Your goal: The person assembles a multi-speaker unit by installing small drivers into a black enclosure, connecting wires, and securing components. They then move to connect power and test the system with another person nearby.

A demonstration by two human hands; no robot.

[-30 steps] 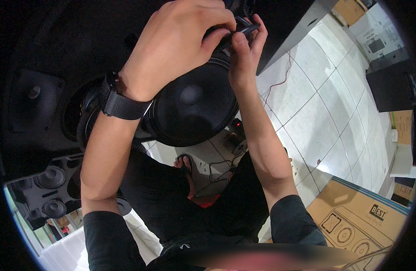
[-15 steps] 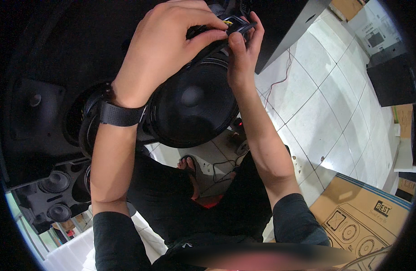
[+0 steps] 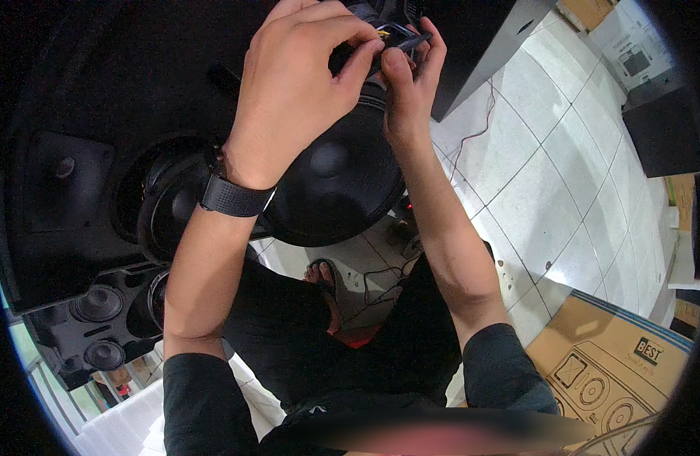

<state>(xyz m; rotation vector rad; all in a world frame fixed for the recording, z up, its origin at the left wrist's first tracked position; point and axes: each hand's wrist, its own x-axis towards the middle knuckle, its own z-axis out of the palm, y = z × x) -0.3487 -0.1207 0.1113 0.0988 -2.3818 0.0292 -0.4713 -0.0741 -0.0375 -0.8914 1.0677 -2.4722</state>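
"What's in the grip?"
"The right hand (image 3: 411, 87) clasps a glossy, thin-edged black part (image 3: 416, 41) above a round, dark speaker cone (image 3: 331, 178). The left hand's (image 3: 308, 72) thumb and forefinger nearly meet beside a thin yellow wire (image 3: 383, 34); whether they pinch it, I can't tell."
"Anything different?"
"The yellow wire shows; a second ago it didn't."
"And around?"
"Shiny white floor tiles (image 3: 551, 152), a brown cardboard box (image 3: 601, 330) lower right."

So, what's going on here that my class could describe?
Someone is handling a small dark part with both bare hands. The right hand holds it; the left hand has its thumb and fingertips beside what looks like a yellow wire, though whether they grip it is unclear. A large black speaker cone shows just below the hands.
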